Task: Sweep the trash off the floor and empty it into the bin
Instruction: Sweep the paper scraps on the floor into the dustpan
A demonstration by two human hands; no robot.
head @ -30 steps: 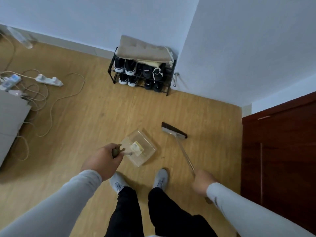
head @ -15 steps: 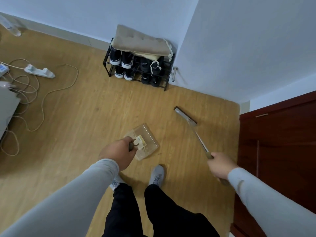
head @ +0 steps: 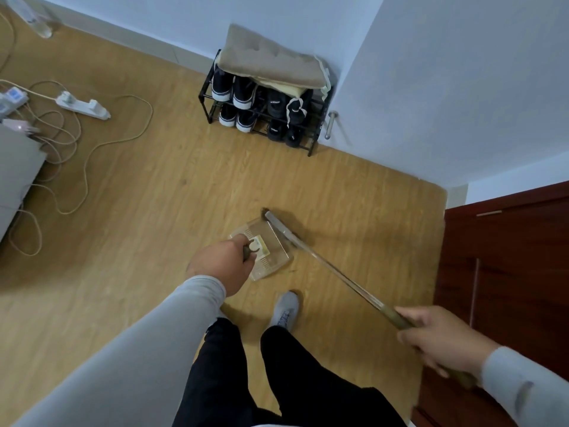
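Observation:
A clear plastic dustpan (head: pixel 275 252) hangs low over the wooden floor (head: pixel 160 192) in front of my feet, with a small yellowish piece of trash (head: pixel 262 245) lying in it. My left hand (head: pixel 220 265) grips the dustpan's dark handle. My right hand (head: pixel 437 340) grips the end of a long broom handle (head: pixel 338 274). The broom head (head: pixel 278 224) sits at the dustpan's far right edge. No bin is in view.
A black shoe rack (head: pixel 264 115) with shoes and a folded cushion stands in the wall corner. A power strip (head: pixel 82 105) and loose cables (head: pixel 70 155) lie at the left by a grey piece of furniture (head: pixel 15 171). A dark red door (head: pixel 505 272) is on the right.
The broom head has swung left and toward me, from open floor to the dustpan's right edge. My right hand has moved further right and nearer. The dustpan stays in my left hand.

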